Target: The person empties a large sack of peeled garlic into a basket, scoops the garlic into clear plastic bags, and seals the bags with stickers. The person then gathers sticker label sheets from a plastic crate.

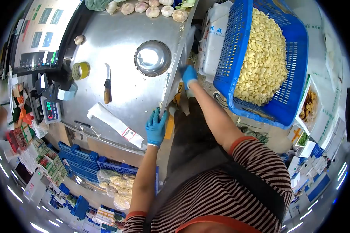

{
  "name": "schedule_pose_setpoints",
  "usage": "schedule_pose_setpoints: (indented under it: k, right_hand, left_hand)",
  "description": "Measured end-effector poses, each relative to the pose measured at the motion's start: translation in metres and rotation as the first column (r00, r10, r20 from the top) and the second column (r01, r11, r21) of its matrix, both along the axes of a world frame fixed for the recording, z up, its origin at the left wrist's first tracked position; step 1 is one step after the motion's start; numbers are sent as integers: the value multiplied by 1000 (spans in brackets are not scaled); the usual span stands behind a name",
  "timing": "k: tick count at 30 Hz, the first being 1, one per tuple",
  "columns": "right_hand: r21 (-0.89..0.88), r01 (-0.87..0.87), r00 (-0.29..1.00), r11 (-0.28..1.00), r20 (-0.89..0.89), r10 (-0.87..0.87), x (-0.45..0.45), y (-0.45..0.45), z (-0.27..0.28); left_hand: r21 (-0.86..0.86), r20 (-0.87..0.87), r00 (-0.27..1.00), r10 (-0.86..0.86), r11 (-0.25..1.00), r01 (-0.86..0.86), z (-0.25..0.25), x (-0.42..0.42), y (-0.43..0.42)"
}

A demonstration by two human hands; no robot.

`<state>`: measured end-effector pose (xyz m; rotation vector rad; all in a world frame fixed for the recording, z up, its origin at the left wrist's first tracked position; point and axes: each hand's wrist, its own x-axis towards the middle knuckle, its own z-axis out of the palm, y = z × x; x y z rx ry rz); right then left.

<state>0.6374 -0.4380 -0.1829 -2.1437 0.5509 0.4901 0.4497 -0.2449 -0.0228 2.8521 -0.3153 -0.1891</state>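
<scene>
- The left hand (156, 128), in a blue glove, lies at the near right corner of the steel table (122, 40), fingers close together and pointing away from the body; whether it grips the edge I cannot tell
- The right hand (189, 75), also blue-gloved, is farther along, just beside the table's right edge; its fingertips are blurred and partly hidden, so I cannot tell whether they pinch anything
- The table stands ahead and to the left of the person, its right edge running close by both hands
- On it, nearest the right hand, sits a round metal bowl (153, 58)
- To the left of the bowl lies a knife (107, 87) with a wooden handle and a pale curved blade, then a roll of yellow tape (81, 71)
- A white strip (109, 117) with a barcode label (128, 134) slants toward the left hand; a black pen (82, 124) lies near the table's near edge
- Garlic bulbs (153, 11) line the far end, with a single bulb (79, 40) apart near the monitor (39, 33)
- A digital scale (51, 110) is at the left
- Right of the right hand, a blue plastic basket (270, 117) holds a heap of peeled garlic cloves (262, 58)
</scene>
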Motion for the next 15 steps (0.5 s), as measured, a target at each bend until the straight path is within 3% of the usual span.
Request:
schedule_pose_setpoints:
  k: [1, 3, 4, 5, 6, 8, 9, 12, 13, 14, 15]
  right_hand:
    - [-62, -141, 990, 988, -23, 140, -31, -10, 7]
    - [281, -20, 995, 960, -87, 46, -86, -26, 46]
    - [295, -49, 990, 954, -110, 85, -103, -33, 73]
    - [335, -89, 996, 938, 36, 81, -125, -37, 80]
    - [362, -121, 993, 924, 38, 116, -143, -42, 95]
    - [82, -461, 887, 884, 85, 455, -166, -52, 118]
    - [55, -552, 830, 832, 127, 543, -172, -54, 137]
    - [-131, -761, 604, 635, 214, 768, -177, -53, 192]
    - [-240, -804, 506, 544, 206, 838, -181, -52, 201]
    - [-346, -829, 400, 440, 185, 898, -184, -50, 211]
    - [-401, -829, 343, 389, 183, 921, -187, -46, 222]
  left_hand:
    - [-25, 14, 1000, 0, 1000, 0, 1, 1, 0]
    - [-33, 29, 999, -18, 999, 19, 1, 1, 2]
    - [-36, 40, 999, -28, 999, 29, 1, 2, 3]
    - [-38, 23, 999, -24, 999, 25, 1, 0, 3]
    - [-83, 34, 999, -12, 996, 15, 3, 1, 2]
    - [-169, 57, 998, 16, 986, -6, 13, 2, 1]
    - [-162, 26, 1000, 17, 987, -12, 20, 2, 1]
    - [-393, 48, 997, 52, 919, -28, 33, 6, 6]
    - [-557, -251, 954, 165, 781, -282, 42, 4, 4]
    - [-609, -542, 818, 195, 579, -542, 52, 1, 2]
    - [-543, -779, 612, 139, 341, -768, 67, 2, 0]
